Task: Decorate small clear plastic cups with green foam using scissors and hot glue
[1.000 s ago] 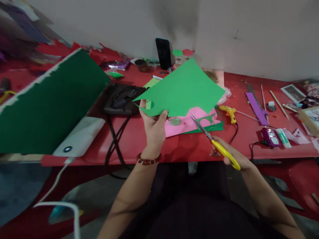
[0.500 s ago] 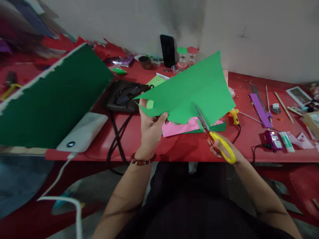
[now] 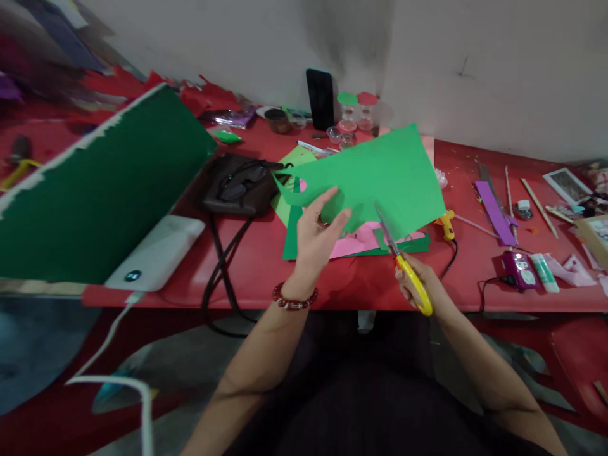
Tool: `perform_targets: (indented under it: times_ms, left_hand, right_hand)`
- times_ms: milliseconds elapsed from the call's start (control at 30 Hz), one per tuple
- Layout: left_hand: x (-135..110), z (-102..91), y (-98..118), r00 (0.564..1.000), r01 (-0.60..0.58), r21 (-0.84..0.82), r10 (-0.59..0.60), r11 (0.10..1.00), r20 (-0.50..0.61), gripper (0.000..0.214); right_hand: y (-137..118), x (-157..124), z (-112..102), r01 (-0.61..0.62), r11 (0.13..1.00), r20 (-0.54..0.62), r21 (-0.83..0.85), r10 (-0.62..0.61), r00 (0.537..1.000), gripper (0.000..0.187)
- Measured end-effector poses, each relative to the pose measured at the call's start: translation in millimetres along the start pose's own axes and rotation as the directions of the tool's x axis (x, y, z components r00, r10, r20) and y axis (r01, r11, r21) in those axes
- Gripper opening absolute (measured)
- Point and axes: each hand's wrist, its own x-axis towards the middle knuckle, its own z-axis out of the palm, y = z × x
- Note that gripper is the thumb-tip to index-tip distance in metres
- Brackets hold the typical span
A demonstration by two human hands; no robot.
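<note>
My right hand (image 3: 430, 278) grips scissors (image 3: 414, 283) with yellow handles. Their blades point up and away, against the lower part of a bright green paper sheet (image 3: 394, 168). The sheet has a curved notch cut at its left end and a pointed strip there. Over its lower left edge is my left hand (image 3: 316, 237), thumb and forefinger spread apart; the other fingers are partly hidden. Pink paper (image 3: 354, 242) and dark green paper (image 3: 291, 237) lie beneath on the red table.
A dark green board (image 3: 109, 190) stands at left beside a white power bank (image 3: 156, 253). Behind are a brown bag (image 3: 237, 196) with sunglasses, a phone (image 3: 320, 98) and small jars (image 3: 348, 111). At right lie a yellow glue gun (image 3: 445, 225) and a purple strip (image 3: 494, 209).
My left hand has moved right along the sheet from its left end, and its fingers have spread. The sheet's upper edge is lower. The scissors have turned slightly.
</note>
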Motion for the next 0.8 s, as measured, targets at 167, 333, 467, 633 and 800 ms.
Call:
perform_targets:
  times_ms: [167, 333, 467, 633, 800]
  left_hand:
    - [0.1, -1.5, 3.4, 0.997, -0.055, 0.142, 0.045, 0.988, 0.069, 0.071]
    - [-6.6, -2.8, 1.6, 0.988, -0.087, 0.172, 0.063, 0.981, 0.142, 0.077]
    - [-9.7, -4.7, -2.4, 0.989, -0.080, 0.177, 0.056, 0.981, 0.138, 0.075]
    - [-7.2, -9.0, -4.4, 0.992, -0.050, 0.163, 0.030, 0.985, 0.122, 0.078]
    - [-7.9, -9.8, -9.6, 0.987, -0.030, 0.128, 0.010, 0.991, 0.158, 0.078]
  right_hand:
    - [2.8, -1.3, -5.0, 0.038, 0.995, 0.051, 0.097, -0.043, 0.998, 0.080]
    - [-2.9, 2.1, -4.1, 0.007, 0.985, 0.128, 0.171, -0.029, 0.991, 0.086]
    - [-4.5, 3.5, 7.1, 0.027, 0.987, 0.102, 0.160, -0.044, 0.994, 0.084]
    - [-6.4, 6.1, 17.8, 0.007, 0.998, 0.023, 0.060, -0.008, 1.000, 0.076]
    - [-13.6, 16.9, 25.5, 0.051, 0.995, 0.001, 0.089, -0.052, 0.999, 0.082]
